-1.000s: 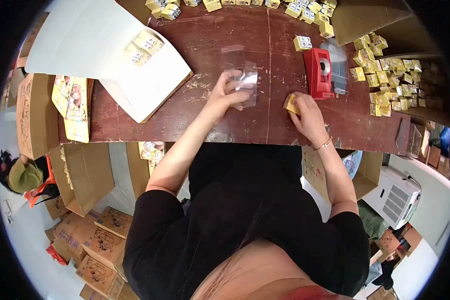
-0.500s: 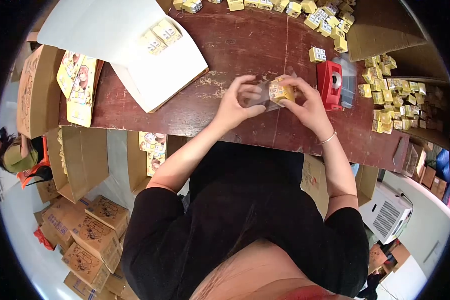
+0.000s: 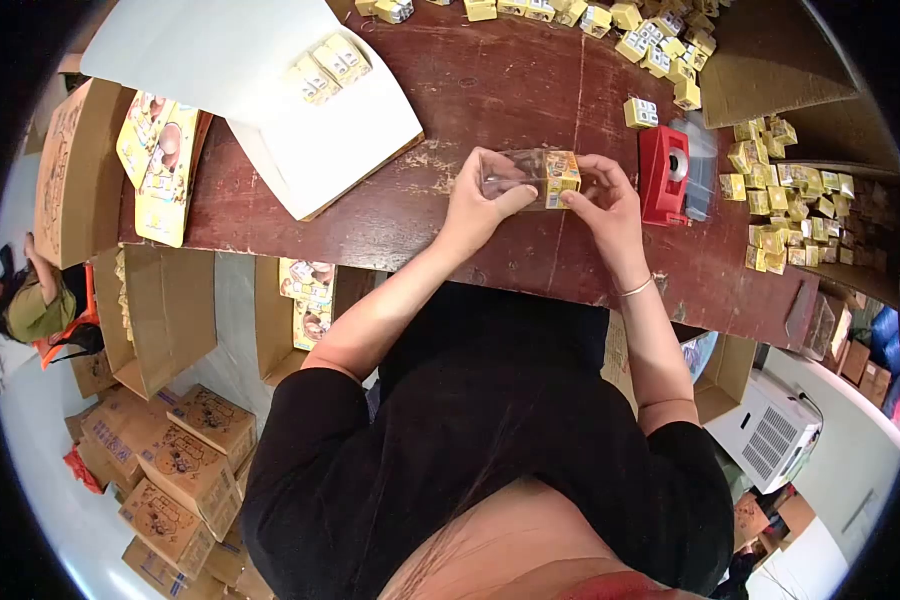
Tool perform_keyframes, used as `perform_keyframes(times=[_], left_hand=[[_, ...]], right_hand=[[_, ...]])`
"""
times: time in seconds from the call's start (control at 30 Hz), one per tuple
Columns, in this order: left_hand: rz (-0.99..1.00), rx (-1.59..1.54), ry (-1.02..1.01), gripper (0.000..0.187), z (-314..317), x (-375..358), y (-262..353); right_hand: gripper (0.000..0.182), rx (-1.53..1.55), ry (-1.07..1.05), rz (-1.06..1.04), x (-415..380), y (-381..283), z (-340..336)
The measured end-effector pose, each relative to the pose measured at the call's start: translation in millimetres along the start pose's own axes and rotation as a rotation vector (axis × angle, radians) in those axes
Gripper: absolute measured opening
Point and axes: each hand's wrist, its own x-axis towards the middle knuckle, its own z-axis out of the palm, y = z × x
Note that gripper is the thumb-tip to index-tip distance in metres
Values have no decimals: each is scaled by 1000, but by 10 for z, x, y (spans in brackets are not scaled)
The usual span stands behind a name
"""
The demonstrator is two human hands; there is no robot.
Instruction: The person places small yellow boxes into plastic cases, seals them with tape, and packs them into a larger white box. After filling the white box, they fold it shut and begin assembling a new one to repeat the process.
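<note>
Above the table's near half, my left hand (image 3: 478,205) is closed around a clear plastic sleeve (image 3: 513,170). A small yellow printed box (image 3: 562,180) sits at the right end of that sleeve; how far inside it lies is hard to see. My right hand (image 3: 610,205) grips the box from the right, thumb at its lower edge and fingers partly hidden behind it. Just right of this hand stands a red tape dispenser (image 3: 662,175).
An open white carton (image 3: 340,150) with several small yellow boxes (image 3: 328,68) lies at the left. More yellow boxes (image 3: 660,45) are spread along the far edge and in a cardboard box (image 3: 820,210) at the right. Printed yellow sheets (image 3: 165,170) rest at the left end.
The yellow box has turned from tilted to level and now lines up with the clear sleeve. My left fingers have closed around the sleeve.
</note>
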Motion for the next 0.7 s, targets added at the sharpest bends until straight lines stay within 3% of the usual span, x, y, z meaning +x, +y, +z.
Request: perform_keyframes(times=[0.13,0.2,0.23,0.27,0.33,0.37,0.43,0.47,0.5,0.53,0.57,0.6,0.67,0.7], left_hand=[[76,102,-13,41,56,-6,26],[73,107,-59,45,107,-37,36],[20,72,-127,49,81,-8,-3],[20,71,-128,49,71,-13,-36],[75,101,-101,48,71,-17,-72],[80,97,-106,48,43,-4,-78],[-45,33,-182,47,-95,1,-106],[-41,29,-187,47,-134,9,-137],[-110,-38,-129,41,-177,9,-177],[-181,-104,-67,37,-235,-4,-218],[-227,-261,-35,33,-321,25,-257],[-307,-362,-25,33,-396,11,-222],[-425,-567,-54,42,-474,2,-206],[-423,-566,-55,42,-487,-6,-214]], right_hand=[[38,-114,43,13,-159,-93,43],[38,-96,-215,10,-201,-218,66],[44,83,-330,59,-201,-194,72],[44,83,-330,59,-173,-208,32],[47,18,-518,144,-75,-272,-67],[47,11,-514,142,-9,-258,-104],[48,-92,-725,-34,146,-214,-186],[39,-163,-764,53,258,-287,-261],[27,-220,-728,82,404,-313,-369],[17,-402,-580,285,554,-528,-429],[13,-448,-410,-21,756,-293,-625],[19,-775,-233,-154,949,-262,-739],[29,-1535,217,-698,1187,-60,-844],[29,-1535,218,-700,1264,31,-853]])
